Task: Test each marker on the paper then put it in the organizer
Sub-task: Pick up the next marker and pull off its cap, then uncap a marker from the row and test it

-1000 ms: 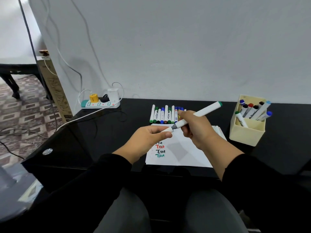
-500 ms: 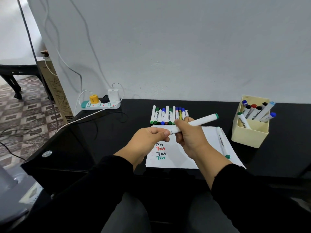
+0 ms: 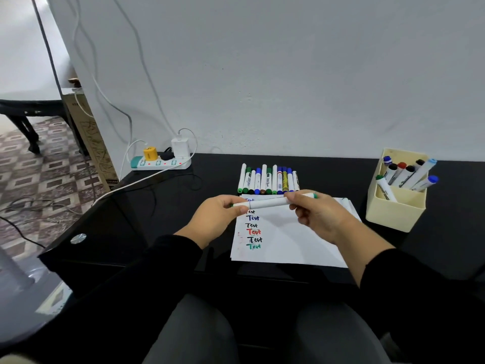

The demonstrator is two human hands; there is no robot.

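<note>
Desk (image 3: 328, 169) is covered near centre by paper (image 3: 291, 240); organizer (image 3: 396, 208) is set to its right. Green marker (image 3: 270, 203) is held level above the paper, left end pinched by left hand (image 3: 217, 219), right end gripped by right hand (image 3: 320, 219).

white marker with green ends (image 3: 267, 203): both ends partly covered by the fingers, cap seam unclear | white sheet of paper (image 3: 288, 240): top word hidden behind the marker | pale yellow plastic organizer (image 3: 393, 214): marker labels inside too small to read
</note>
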